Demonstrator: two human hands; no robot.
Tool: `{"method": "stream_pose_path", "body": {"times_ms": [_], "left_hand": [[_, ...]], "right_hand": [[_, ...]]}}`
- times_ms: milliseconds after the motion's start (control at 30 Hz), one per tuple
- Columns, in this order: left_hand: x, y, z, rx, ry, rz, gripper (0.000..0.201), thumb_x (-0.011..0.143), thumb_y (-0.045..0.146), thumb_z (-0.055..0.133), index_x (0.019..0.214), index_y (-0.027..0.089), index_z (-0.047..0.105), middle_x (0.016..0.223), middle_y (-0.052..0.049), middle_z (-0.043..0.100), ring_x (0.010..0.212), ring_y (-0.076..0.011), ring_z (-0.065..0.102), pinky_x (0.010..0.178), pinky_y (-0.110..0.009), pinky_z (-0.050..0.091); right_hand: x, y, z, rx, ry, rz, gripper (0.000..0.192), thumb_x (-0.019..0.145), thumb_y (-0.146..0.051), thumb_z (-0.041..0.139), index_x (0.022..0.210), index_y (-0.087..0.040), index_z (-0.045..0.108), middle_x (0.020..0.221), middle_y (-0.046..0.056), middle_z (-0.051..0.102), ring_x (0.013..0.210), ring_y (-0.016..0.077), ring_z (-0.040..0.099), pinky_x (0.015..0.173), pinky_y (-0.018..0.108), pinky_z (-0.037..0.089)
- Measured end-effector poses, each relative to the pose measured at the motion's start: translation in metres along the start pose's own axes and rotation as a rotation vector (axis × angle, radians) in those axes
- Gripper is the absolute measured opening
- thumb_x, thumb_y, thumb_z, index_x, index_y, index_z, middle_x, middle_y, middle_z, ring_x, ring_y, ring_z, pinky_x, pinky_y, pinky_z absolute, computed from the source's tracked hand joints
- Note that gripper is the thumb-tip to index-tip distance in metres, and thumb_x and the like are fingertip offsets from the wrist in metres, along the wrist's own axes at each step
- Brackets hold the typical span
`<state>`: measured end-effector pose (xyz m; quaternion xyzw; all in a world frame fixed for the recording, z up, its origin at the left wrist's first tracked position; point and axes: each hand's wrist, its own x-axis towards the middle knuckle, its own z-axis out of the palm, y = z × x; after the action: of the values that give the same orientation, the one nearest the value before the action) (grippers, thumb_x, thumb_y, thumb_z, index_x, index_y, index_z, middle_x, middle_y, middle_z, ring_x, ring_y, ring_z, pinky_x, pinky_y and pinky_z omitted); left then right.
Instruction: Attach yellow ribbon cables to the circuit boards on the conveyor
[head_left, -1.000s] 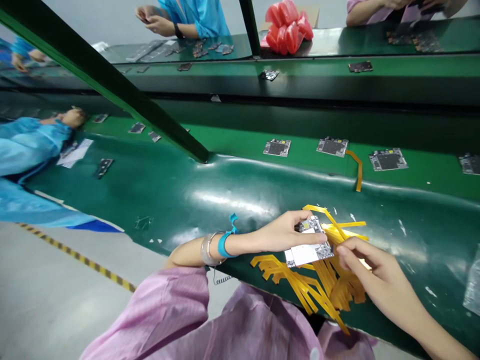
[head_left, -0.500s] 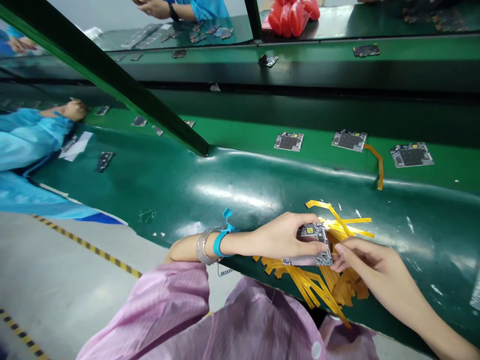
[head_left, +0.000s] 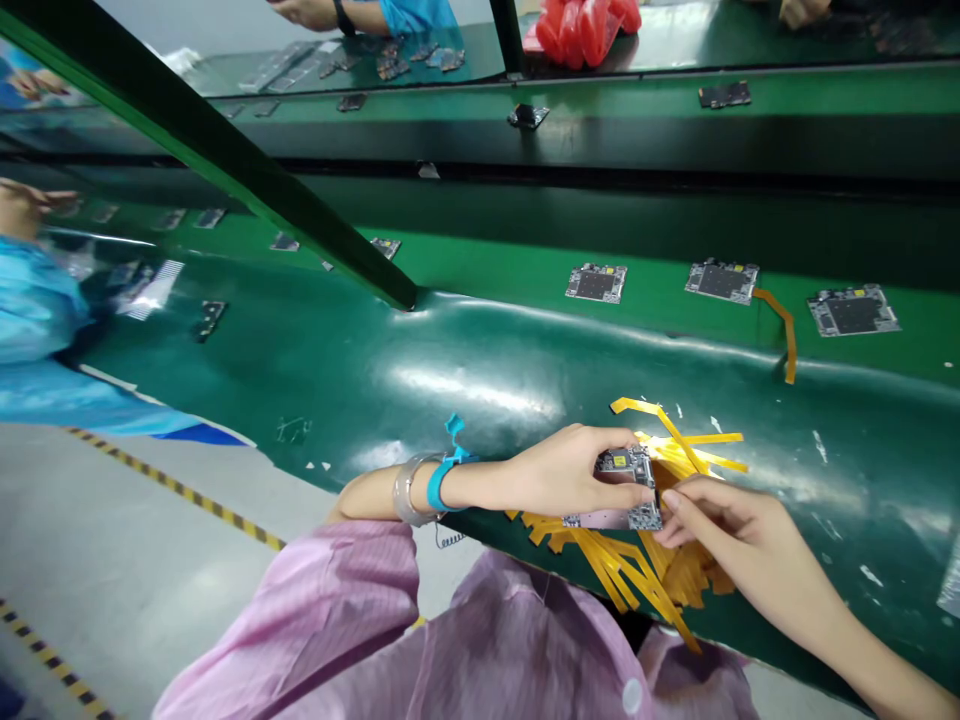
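Observation:
My left hand (head_left: 574,470) is closed on a circuit board (head_left: 645,515), its thumb and fingers across the board's face. The board has a yellow square near its top. At the board's right edge, the fingertips of my right hand (head_left: 709,515) are pinched together. What they hold, if anything, is hidden. Orange flex cables (head_left: 611,570) lie in a pile under and around the board, and several brighter ones stick out behind it. A blue strap (head_left: 442,485) with a coiled cord and a clear bangle (head_left: 409,490) circle my left wrist.
Several boards lie on the green conveyor belt (head_left: 480,265); one board (head_left: 721,280) trails an orange flex cable. A slanted green post (head_left: 300,210) crosses the left side. A co-worker's blue sleeve (head_left: 37,300) is at left. Red bags (head_left: 589,30) sit at the back.
Boards on the near belt have shifted right, and those on the far belt slightly left. The co-worker's hand at left has drawn back leftward. My hands stay almost in place at the board.

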<state>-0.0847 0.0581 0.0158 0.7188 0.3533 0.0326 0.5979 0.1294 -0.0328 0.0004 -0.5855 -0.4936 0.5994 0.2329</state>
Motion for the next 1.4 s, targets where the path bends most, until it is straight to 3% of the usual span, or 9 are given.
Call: {"method": "stream_pose_path", "body": {"times_ms": [333, 600, 767, 900, 1000, 1100, 1200, 1300, 1400], "left_hand": [[0.0, -0.001, 0.001, 0.005, -0.011, -0.029, 0.024, 0.087, 0.039, 0.064, 0.091, 0.016, 0.062, 0.076, 0.003, 0.059, 0.063, -0.0097, 0.045, 0.056, -0.022, 0.034], [0.006, -0.007, 0.004, 0.013, 0.059, -0.056, 0.033, 0.081, 0.042, 0.069, 0.07, 0.018, 0.048, 0.064, 0.007, 0.038, 0.06, -0.0088, 0.034, 0.051, -0.023, 0.024], [0.007, -0.012, 0.001, 0.02, 0.129, -0.006, 0.049, 0.084, 0.056, 0.067, 0.065, 0.017, 0.044, 0.063, 0.007, 0.032, 0.06, -0.0091, 0.029, 0.05, -0.024, 0.021], [0.005, -0.011, -0.003, 0.058, 0.146, -0.005, 0.048, 0.092, 0.059, 0.057, 0.068, 0.018, 0.047, 0.062, 0.006, 0.034, 0.058, -0.0093, 0.031, 0.051, -0.025, 0.023], [0.002, -0.014, -0.004, 0.129, 0.183, -0.035, 0.043, 0.096, 0.055, 0.053, 0.074, 0.018, 0.054, 0.062, 0.005, 0.044, 0.058, -0.0099, 0.039, 0.053, -0.026, 0.027], [-0.002, -0.025, -0.009, 0.144, 0.275, -0.032, 0.036, 0.098, 0.048, 0.052, 0.082, 0.018, 0.061, 0.069, 0.002, 0.058, 0.064, -0.0125, 0.05, 0.058, -0.026, 0.036], [-0.01, -0.044, -0.027, 0.046, 0.47, 0.01, 0.03, 0.099, 0.047, 0.05, 0.106, 0.02, 0.063, 0.1, -0.005, 0.069, 0.09, -0.0191, 0.063, 0.079, -0.03, 0.049], [-0.028, -0.066, -0.05, -0.023, 0.768, -0.009, 0.041, 0.099, 0.049, 0.048, 0.131, 0.024, 0.051, 0.136, -0.011, 0.057, 0.12, -0.0254, 0.057, 0.101, -0.039, 0.046], [-0.051, -0.086, -0.065, -0.071, 0.888, -0.095, 0.044, 0.099, 0.054, 0.044, 0.134, 0.027, 0.047, 0.144, -0.01, 0.051, 0.12, -0.0272, 0.058, 0.102, -0.043, 0.046]], "right_hand": [[0.004, -0.001, -0.001, -0.038, -0.104, -0.003, 0.037, 0.096, -0.05, 0.055, 0.078, -0.022, 0.071, 0.075, 0.003, 0.075, 0.074, 0.0179, 0.074, 0.071, 0.027, 0.056], [0.008, -0.002, 0.007, 0.165, -0.15, 0.068, 0.041, 0.091, -0.058, 0.061, 0.081, -0.021, 0.074, 0.083, 0.006, 0.077, 0.081, 0.021, 0.076, 0.079, 0.031, 0.061], [0.006, 0.009, 0.004, 0.271, -0.085, 0.094, 0.06, 0.097, -0.067, 0.044, 0.096, -0.018, 0.077, 0.094, 0.011, 0.078, 0.093, 0.0259, 0.073, 0.098, 0.041, 0.053], [0.018, 0.012, -0.002, 0.181, -0.032, 0.036, 0.047, 0.094, -0.063, 0.054, 0.104, -0.022, 0.075, 0.102, 0.008, 0.075, 0.099, 0.0257, 0.068, 0.097, 0.038, 0.051], [0.036, 0.006, 0.004, 0.136, -0.127, -0.048, 0.036, 0.091, -0.055, 0.063, 0.095, -0.021, 0.073, 0.091, 0.005, 0.074, 0.091, 0.0235, 0.068, 0.087, 0.035, 0.052], [0.062, -0.005, 0.016, 0.138, -0.181, -0.112, 0.027, 0.082, -0.045, 0.073, 0.084, -0.018, 0.071, 0.081, 0.003, 0.073, 0.079, 0.0207, 0.068, 0.074, 0.03, 0.052], [0.097, -0.023, 0.023, 0.087, -0.124, -0.177, 0.026, 0.076, -0.041, 0.076, 0.074, -0.017, 0.068, 0.068, 0.001, 0.07, 0.065, 0.017, 0.065, 0.064, 0.028, 0.05], [0.14, -0.054, 0.024, 0.063, -0.083, -0.243, 0.032, 0.079, -0.046, 0.075, 0.079, -0.015, 0.068, 0.066, 0.003, 0.07, 0.062, 0.0164, 0.066, 0.064, 0.028, 0.053], [0.187, -0.09, 0.023, 0.031, -0.025, -0.299, 0.033, 0.089, -0.045, 0.07, 0.091, -0.012, 0.069, 0.074, 0.006, 0.073, 0.067, 0.0168, 0.069, 0.069, 0.03, 0.057]]}}
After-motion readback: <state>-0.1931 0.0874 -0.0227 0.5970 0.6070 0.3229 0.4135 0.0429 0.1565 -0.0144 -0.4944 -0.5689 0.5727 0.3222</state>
